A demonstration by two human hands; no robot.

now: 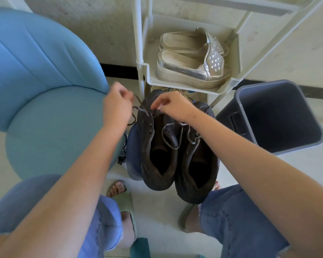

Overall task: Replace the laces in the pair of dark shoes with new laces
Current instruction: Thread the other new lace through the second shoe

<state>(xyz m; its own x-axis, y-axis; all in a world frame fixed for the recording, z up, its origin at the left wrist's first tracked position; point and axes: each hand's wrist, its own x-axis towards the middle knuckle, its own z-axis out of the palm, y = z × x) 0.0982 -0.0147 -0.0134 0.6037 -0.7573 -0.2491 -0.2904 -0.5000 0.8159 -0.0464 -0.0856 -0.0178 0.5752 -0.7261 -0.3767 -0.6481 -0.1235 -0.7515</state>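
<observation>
Saw a blue chair (45, 90) filling the left side, and a grey bin (280, 118) tipped open-mouthed at the right. Found a white shoe rack (183, 86) straight ahead between them, with a pair of silver sandals (190, 60) lying on its shelf.

Looked down on the two dark shoes just below that shelf, set side by side and touching. Noted the left shoe (145, 138) and the right shoe (211, 164) both lying lengthwise away from the person, heels near the knees, toes pointing toward the rack, openings facing up. Could not tell what they rested on; made out blue denim just under the left shoe.

Saw both hands over the toe end of the left shoe, arms reaching across the heels. Found the right hand (173, 107) directly above the front eyelets, fingertips pinching the lace (140, 108). Found the left hand (117, 107) just left of that shoe, fingers curled, seemingly pinching the lace's free end, though blurred. Noted a slack grey loop of lace draped over the tongue.
</observation>
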